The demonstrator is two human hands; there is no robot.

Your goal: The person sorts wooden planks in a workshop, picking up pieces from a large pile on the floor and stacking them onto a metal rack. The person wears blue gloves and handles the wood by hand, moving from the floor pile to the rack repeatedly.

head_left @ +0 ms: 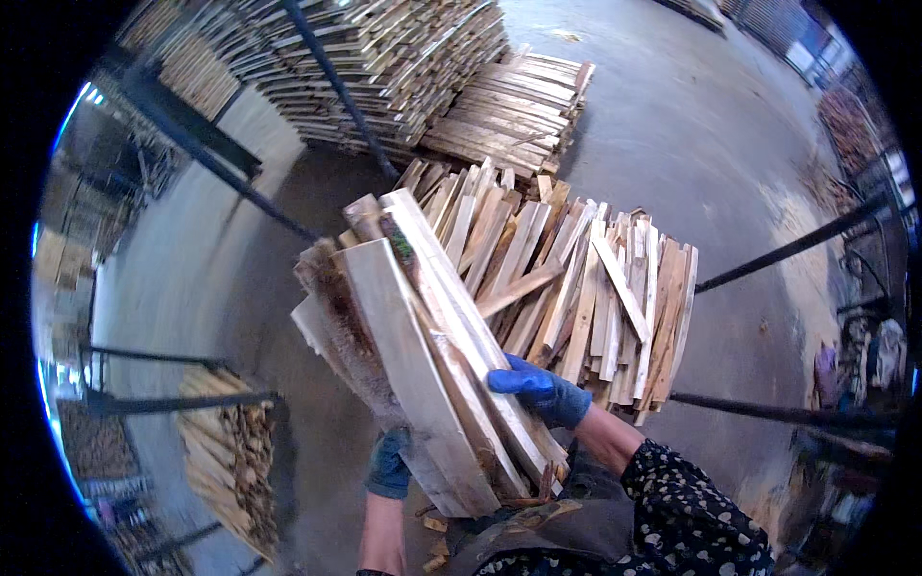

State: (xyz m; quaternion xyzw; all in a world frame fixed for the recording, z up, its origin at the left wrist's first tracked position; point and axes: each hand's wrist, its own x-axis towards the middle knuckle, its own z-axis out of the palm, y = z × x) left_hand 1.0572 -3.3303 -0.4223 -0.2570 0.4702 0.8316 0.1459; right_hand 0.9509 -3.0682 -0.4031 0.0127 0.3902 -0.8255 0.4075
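Pale, rough-sawn wood fills the arms of the person I'm watching: a bundle of boards (pixel 408 384), some edged with dark bark, lies tilted between the two gloved hands. From what I can see, the work is partway through: this armful is gathered and lifted, but not yet set down. Just beyond the right fingers, a loose heap of boards (pixel 586 298) waits, so plenty seems left to handle; whether the armful comes from that heap or is bound for it, I cannot tell.

The right hand (pixel 538 389), in a blue glove, is clamped over the bundle's near right edge, its fingers lying together across the wood. Under the lower left edge, the left hand (pixel 389 466) props the load; its fingers are hidden, so I cannot say whether they are curled or spread.

No box or tray shows around the wood near the fingers. Well beyond them rise a low stack (pixel 509 106) and a taller stack (pixel 403 58). Far out to the left of the left fingers, dark bars (pixel 182 403) cross by a smaller pile (pixel 226 461); they may be a rack.
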